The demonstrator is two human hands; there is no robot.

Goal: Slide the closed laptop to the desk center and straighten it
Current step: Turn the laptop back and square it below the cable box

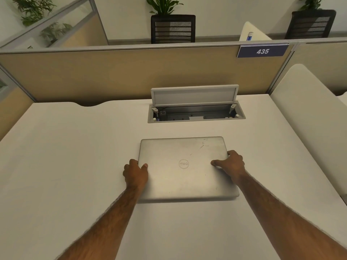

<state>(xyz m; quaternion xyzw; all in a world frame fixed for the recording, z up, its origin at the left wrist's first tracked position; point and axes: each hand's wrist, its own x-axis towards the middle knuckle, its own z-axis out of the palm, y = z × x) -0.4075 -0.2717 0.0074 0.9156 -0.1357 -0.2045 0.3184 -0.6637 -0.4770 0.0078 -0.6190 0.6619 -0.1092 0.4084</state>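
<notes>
Silver closed laptop [185,168] flat on desk [65,156], long axis left-right; left hand [135,172], right hand [231,163] gripping its sides

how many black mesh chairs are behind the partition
2: one mesh chair behind the partition at centre, another mesh chair at far right. Others may be hidden below the partition.

An open-plan office is showing here: a tan cubicle partition [116,72] is running along the back of the white tabletop [65,156], carrying a blue number plate [262,51] reading 435. Just before the partition a cable box [195,113] is standing open; behind it, mesh office chairs [172,29] and potted plants [163,4] are lining the wall.
</notes>
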